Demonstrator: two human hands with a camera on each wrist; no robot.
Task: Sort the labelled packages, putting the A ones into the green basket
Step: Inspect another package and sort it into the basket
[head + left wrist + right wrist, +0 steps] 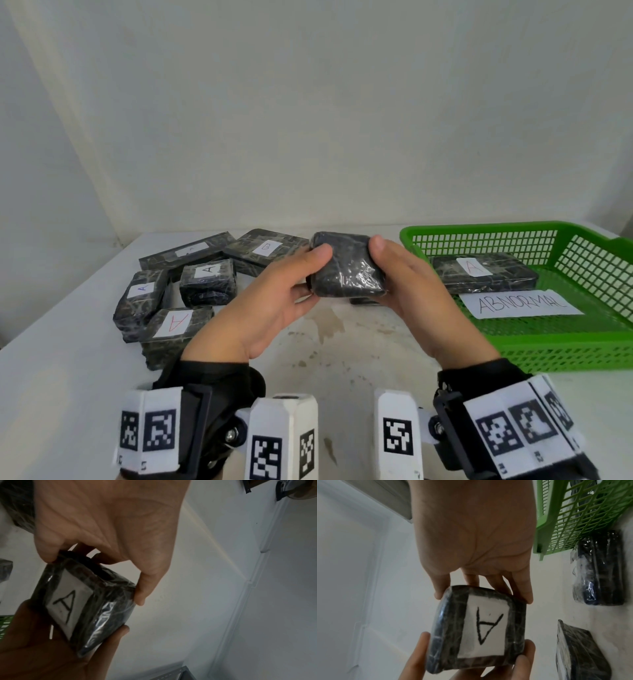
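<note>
Above the middle of the table, both hands hold one small dark plastic-wrapped package. My left hand grips its left end, thumb on top. My right hand grips its right end the same way. The head view shows only the package's unlabelled side. Its white label marked A faces down and away and shows in both wrist views. The green basket stands at the right, holding one long package marked A and a paper reading ABNORMAL.
A cluster of wrapped packages lies at the left: three marked A, one marked B and a long one. Another dark package lies on the table under my hands. The white table is stained.
</note>
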